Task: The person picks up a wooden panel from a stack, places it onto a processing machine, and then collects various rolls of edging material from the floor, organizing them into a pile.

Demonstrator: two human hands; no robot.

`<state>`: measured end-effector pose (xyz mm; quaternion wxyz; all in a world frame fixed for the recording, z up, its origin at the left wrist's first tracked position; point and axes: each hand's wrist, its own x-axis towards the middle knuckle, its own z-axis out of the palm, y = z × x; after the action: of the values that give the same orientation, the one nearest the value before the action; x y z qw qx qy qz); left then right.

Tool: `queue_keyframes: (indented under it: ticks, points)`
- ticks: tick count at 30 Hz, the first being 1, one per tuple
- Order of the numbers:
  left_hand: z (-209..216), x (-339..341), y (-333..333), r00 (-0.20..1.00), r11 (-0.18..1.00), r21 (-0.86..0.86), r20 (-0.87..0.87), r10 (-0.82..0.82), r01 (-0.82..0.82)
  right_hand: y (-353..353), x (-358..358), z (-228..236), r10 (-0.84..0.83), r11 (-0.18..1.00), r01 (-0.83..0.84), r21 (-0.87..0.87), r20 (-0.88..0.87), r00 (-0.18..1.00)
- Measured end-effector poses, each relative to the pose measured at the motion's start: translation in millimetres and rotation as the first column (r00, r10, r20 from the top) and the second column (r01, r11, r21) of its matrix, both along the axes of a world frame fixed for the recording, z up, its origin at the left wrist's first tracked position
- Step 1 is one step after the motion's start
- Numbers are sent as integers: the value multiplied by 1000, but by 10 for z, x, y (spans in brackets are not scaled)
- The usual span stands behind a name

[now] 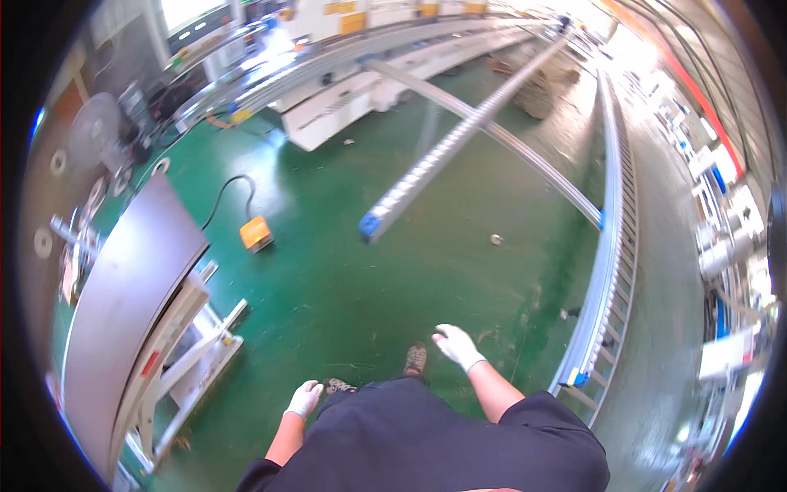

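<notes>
White gloves cover both of my hands. My left hand [305,399] hangs low at my left side, loosely bent, with nothing seen in it. It is nearest to a white-framed stand [176,373] that bears a large curved-looking grey panel [131,271]. My right hand [459,346] is held out in front of my right side, fingers apart and bare of any object. Ahead, a long roller rail [459,135] with a blue end cap reaches toward me. To the right runs another roller rail [605,271]. Neither hand touches anything.
An orange foot pedal [257,234] with a black cable lies on the green floor [344,287]. A crossbar [541,168] joins the rails. A long white machine [336,115] stands beyond, a fan [97,131] at far left. A small round object [496,239] lies on the floor.
</notes>
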<state>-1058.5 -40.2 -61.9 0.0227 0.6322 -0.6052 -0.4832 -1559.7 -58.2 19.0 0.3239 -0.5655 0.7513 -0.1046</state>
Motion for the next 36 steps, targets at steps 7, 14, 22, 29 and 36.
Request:
queue_keyframes:
  ticks: [7, 14, 22, 29, 36]
  points:
    - [-214, 2709, 1388, 742, 782, -119, 259, 619, -611, -865, 2594, -24, 529, 846, -533, -6, 134, 838]
    - [-420, 3664, 2727, 487, 578, -101, 434, 758, -810, -1967, 4004, -31, 600, 793, -609, -8, 189, 778]
    - [-1322, 2962, 3054, 34, 133, 390, -252, 967, -911, -4143, 6339, -477, 452, 844, -385, -373, 109, 885]
    - [380, 5130, 1233, 531, 551, -7, 258, 807, -835, -5827, 6973, -807, 77, 966, -77, -245, -12, 997]
    - [614, 7301, 1044, -421, -334, 279, -367, 830, -901, -5393, 7082, -965, -80, 961, -9, 276, 309, 948]
